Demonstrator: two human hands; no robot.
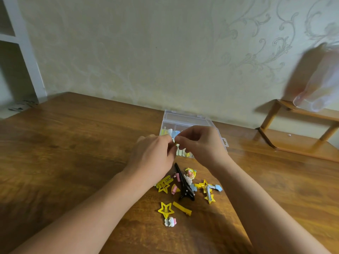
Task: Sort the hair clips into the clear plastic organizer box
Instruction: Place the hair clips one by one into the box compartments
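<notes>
Pale wallpaper with a raised scroll pattern backs a brown wooden tabletop (64, 143) with strong grain. At the far left stands a white shelving unit (22, 52), and at the right edge of the tabletop sits a small two-tier wooden rack (297, 131) with a blurred translucent plastic bag (319, 79) above it.

Near the back of the tabletop lies the clear plastic organizer box (183, 120), its lid open toward the wall. Through its walls a few pastel and yellow clips show in the compartments, though the hands hide most of the inside.

Both hands meet just over the front of the box. The left hand (152, 156) and the right hand (200, 142) have their fingers curled, with thumb and fingertips pinched together on one small clip (176, 143); only a sliver of it shows, so its kind cannot be told.

Closer to the person, a loose pile of hair clips lies on the tabletop: a long black alligator clip (184, 184), a yellow star clip (166, 209) and a flat yellow bar clip (182, 208) in front, more yellow star clips (163, 185) at the left, a cartoon-figure clip (190, 176), a silver clip with a blue star (212, 189), and a small white-and-pink charm clip (170, 221) nearest the viewer.
</notes>
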